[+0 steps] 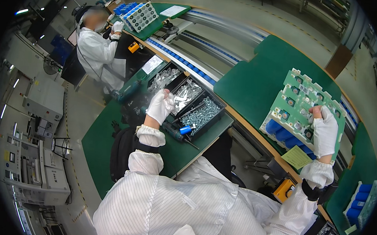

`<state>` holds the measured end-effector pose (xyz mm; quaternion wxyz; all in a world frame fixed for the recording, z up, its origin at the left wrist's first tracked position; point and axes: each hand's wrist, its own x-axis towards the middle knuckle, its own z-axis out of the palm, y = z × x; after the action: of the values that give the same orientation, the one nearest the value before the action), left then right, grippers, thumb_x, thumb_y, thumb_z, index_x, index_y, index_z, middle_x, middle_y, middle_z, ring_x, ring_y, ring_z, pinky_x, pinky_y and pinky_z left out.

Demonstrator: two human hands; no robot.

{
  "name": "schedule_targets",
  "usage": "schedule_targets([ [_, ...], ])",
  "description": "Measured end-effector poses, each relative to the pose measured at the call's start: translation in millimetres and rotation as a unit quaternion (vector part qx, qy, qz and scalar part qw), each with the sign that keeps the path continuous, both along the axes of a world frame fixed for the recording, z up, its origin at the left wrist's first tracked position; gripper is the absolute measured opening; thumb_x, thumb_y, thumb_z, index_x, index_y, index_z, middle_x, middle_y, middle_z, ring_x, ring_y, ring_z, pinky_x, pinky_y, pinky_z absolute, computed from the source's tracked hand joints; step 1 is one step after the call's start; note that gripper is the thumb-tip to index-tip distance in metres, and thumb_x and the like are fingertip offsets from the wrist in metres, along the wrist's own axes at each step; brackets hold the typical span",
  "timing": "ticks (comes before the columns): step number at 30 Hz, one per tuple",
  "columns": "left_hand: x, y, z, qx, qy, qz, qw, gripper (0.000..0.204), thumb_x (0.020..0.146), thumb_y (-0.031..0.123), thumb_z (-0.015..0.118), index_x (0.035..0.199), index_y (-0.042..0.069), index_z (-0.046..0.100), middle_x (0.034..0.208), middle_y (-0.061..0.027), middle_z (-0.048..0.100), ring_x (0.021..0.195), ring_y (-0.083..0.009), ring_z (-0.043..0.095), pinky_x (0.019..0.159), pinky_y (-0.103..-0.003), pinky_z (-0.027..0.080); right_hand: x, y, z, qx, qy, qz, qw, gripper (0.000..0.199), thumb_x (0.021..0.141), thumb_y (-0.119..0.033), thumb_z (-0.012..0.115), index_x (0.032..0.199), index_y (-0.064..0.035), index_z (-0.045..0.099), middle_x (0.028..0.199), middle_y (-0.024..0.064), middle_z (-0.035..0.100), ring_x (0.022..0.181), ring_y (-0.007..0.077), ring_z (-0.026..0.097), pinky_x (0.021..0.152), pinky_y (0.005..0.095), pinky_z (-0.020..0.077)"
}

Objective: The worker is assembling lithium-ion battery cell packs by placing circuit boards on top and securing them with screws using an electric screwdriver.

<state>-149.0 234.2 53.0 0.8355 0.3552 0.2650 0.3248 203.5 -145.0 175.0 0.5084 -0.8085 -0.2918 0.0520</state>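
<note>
Left hand (160,107) at the bins (214,119), right hand (325,132) on the pack (295,108).
A drill (174,131) lies on the side table (97,141), its bit toward the near edge. Beyond it the left hand, white-gloved, has its fingers curled over the left and middle of 3 bins — whether it grips a piece, I cannot tell. The bins sit by that table's far edge; the right one holds screws (201,115). The pack, a green board over blue cells, lies at the long table's (239,84) near edge, a yellow note (297,157) beside it. The right hand's fingers are bent against the board — grip unclear. Farther off, a co-worker (97,52) is at another pack (140,16).
</note>
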Motion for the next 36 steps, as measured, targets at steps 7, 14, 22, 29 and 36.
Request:
schedule_targets([
  [7, 22.3, -9.5, -2.9, 0.474, 0.508, 0.022, 0.719, 0.014, 0.086, 0.01, 0.064, 0.099, 0.005, 0.061, 0.068, -0.0002, 0.055, 0.059, -0.0084, 0.052, 0.054, -0.026, 0.044, 0.2, 0.1, 0.4, -0.006, -0.003, -0.002, 1.0, 0.022, 0.095, -0.019, 0.057, 0.086, 0.0003, 0.064, 0.068, 0.0002, 0.051, 0.064, 0.0088, 0.042, 0.06, 0.0247, 0.0368],
  [14, 30.4, -16.2, 5.2, 0.519, 0.63, 0.005, 0.578, 0.017, 0.085, 0.02, 0.059, 0.098, 0.011, 0.064, 0.094, -0.013, 0.067, 0.083, -0.0317, 0.066, 0.074, -0.038, 0.05, 0.4, -0.7, -0.1, 0.002, -0.005, 0.001, 1.0, 0.022, 0.095, -0.018, 0.058, 0.086, 0.0007, 0.064, 0.068, 0.0004, 0.051, 0.064, 0.0086, 0.042, 0.06, 0.0244, 0.0367],
  [22, 18.6, 2.3, 0.2, 0.044, 0.118, 0.007, 0.992, 0.015, 0.092, 0.025, 0.049, 0.085, 0.013, 0.056, 0.067, 0.0008, 0.049, 0.052, -0.0117, 0.044, 0.04, -0.024, 0.031, -0.9, -1.8, 2.7, -0.009, -0.003, -0.003, 1.0, 0.022, 0.094, -0.018, 0.058, 0.087, 0.0008, 0.064, 0.068, 0.0011, 0.052, 0.065, 0.009, 0.043, 0.061, 0.0245, 0.0375],
  [29, 20.9, 5.6, 2.3, -0.022, 0.079, 0.033, 0.996, 0.01, 0.094, 0.02, 0.049, 0.097, 0.013, 0.056, 0.071, -0.003, 0.051, 0.049, -0.0126, 0.043, 0.035, -0.023, 0.029, -0.3, -0.8, 2.0, -0.002, -0.004, 0.0, 1.0, 0.022, 0.094, -0.019, 0.058, 0.086, 0.001, 0.064, 0.068, 0.0018, 0.052, 0.065, 0.0091, 0.044, 0.061, 0.0246, 0.0379],
  [36, 36.3, -7.5, 7.0, 0.348, 0.423, -0.008, 0.837, 0.016, 0.091, 0.014, 0.055, 0.101, 0.004, 0.063, 0.073, -0.0021, 0.058, 0.057, -0.0071, 0.05, 0.049, -0.023, 0.038, 0.0, -0.2, -0.4, 0.004, 0.003, 0.002, 1.0, 0.021, 0.095, -0.018, 0.057, 0.086, 0.0009, 0.064, 0.068, 0.0015, 0.051, 0.064, 0.0089, 0.043, 0.061, 0.0246, 0.0379],
])
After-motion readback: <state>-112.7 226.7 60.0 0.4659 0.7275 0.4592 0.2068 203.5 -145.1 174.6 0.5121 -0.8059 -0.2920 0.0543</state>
